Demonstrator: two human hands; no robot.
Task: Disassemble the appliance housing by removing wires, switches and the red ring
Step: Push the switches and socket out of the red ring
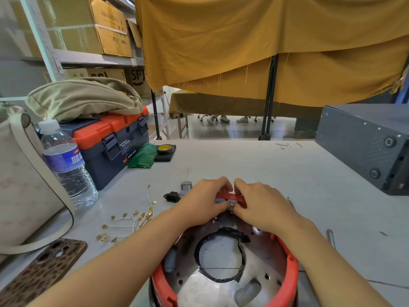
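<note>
Left of the round metal housing [221, 282], your white brass-tipped wires [130, 220] and black socket [171, 196] lie removed, while your left hand [204, 201] and right hand [261, 203] pinch a small grey switch [229, 202] at the red plastic ring [292, 269], not yet off.

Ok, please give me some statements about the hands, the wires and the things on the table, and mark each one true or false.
1. Both hands work at the far edge of the red ring. True.
2. The white wires are still plugged into the housing. False: they lie loose on the table, left of it.
3. The left hand holds the water bottle. False: the water bottle stands untouched beside the toolbox.
4. A phone lies near the left forearm. True.
</note>
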